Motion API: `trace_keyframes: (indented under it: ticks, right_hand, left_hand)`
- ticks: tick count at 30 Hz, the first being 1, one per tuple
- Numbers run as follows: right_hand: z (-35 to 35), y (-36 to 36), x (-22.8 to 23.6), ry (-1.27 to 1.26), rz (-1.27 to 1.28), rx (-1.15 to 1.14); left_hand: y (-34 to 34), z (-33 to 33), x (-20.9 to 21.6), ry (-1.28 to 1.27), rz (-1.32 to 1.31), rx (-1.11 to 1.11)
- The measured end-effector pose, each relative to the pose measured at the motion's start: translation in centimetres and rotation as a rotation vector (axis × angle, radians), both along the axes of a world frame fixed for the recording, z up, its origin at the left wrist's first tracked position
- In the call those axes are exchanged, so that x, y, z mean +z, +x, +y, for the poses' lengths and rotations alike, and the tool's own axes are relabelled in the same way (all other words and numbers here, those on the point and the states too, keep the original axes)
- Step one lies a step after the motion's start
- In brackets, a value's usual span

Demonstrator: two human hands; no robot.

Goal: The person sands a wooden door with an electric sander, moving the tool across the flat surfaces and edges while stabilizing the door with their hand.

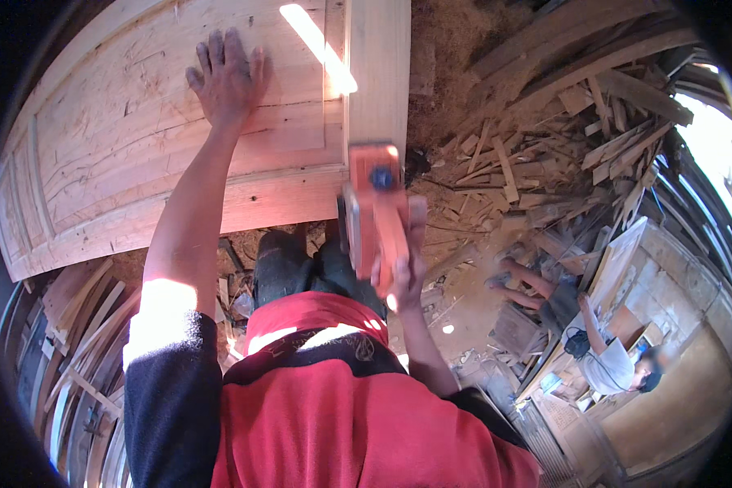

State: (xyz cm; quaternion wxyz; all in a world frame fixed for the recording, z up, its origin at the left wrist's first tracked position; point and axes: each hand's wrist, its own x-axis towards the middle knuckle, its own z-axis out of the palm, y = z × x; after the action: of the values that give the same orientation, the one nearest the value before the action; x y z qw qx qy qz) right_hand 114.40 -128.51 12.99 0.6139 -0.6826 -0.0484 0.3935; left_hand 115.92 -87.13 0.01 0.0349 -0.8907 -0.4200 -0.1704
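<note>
A wooden panelled door lies in front of me, its pale right-hand stile running away from me. Flat on the door's panel rests my left hand, fingers apart, holding nothing. My right hand is wrapped round the rear handle of an orange electric hand planer with a dark blue front knob. The planer's front end overlaps the near end of the stile, while its rear reaches past the door's near edge. The planer's underside is hidden, so I cannot tell whether it touches the wood.
Offcuts and scrap wood litter the sawdust-covered ground on the right. Long wood strips are piled at the lower left. Another person is at the lower right, beside a large pale wooden panel.
</note>
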Motion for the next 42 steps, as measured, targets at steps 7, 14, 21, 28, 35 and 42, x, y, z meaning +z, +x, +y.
trace_keyframes:
  ticks: [7,14,21,28,35,42]
  right_hand:
    - [-1.0,-1.5,-0.3,-0.019,-0.047,0.013]
    - [10.2,6.7,0.3,-0.022,-0.050,-0.064]
    - [19.8,15.4,0.1,0.020,-0.127,-0.028]
    - [28.5,22.7,0.0,0.051,-0.154,-0.037]
    - [36.5,29.7,-1.4,0.152,-0.240,0.015]
    - [35.4,32.1,-0.6,0.180,-0.268,0.080]
  left_hand:
    - [0.1,0.0,0.1,-0.103,0.050,0.033]
    - [0.5,0.0,0.9,-0.047,0.050,0.022]
    - [1.0,0.0,2.0,-0.186,0.069,0.049]
    - [1.2,0.0,2.5,-0.237,0.116,0.072]
    - [1.4,0.0,2.6,-0.178,0.075,0.037]
    - [1.8,-0.1,2.4,-0.174,0.077,0.021]
